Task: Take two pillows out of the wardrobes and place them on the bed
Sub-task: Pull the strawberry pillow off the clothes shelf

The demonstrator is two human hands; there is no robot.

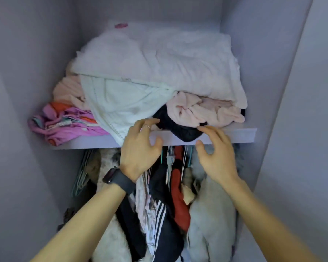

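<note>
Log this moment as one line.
left hand open at shelf edge | right hand open, empty | white bedding on shelf, ungrasped

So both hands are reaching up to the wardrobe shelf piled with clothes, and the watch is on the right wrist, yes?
Not quite. The head view shows the dark watch on the left wrist. The rest holds: the left hand and right hand both reach toward the shelf piled with clothes.
</note>
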